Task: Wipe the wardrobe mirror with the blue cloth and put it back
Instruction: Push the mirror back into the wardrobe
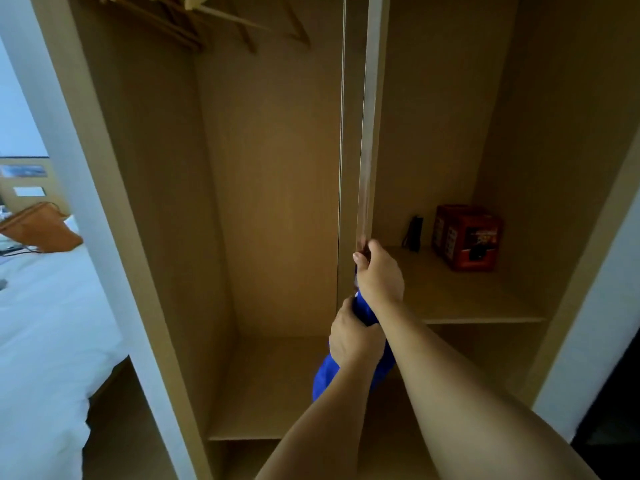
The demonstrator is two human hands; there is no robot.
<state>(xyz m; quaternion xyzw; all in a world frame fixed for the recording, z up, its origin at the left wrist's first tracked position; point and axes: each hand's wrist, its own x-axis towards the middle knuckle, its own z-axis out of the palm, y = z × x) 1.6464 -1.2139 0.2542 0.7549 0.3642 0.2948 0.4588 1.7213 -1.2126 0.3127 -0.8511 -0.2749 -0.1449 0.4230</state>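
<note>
While wardrobe point(277, 202) stands open, thin door point(367, 133) seen edge-on at centre, probably mirror door, glass face not visible from here. Bed point(41, 323) at left, red box point(467, 237) on right shelf point(467, 299). Right hand point(379, 271) wraps fingers round door edge, likely to swing or steady it for wiping. Left hand point(353, 336) just below grips bunched blue cloth point(323, 375), kept ready, not on glass.

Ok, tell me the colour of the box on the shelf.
Red, with dark markings: the box shows in the head view.
</note>
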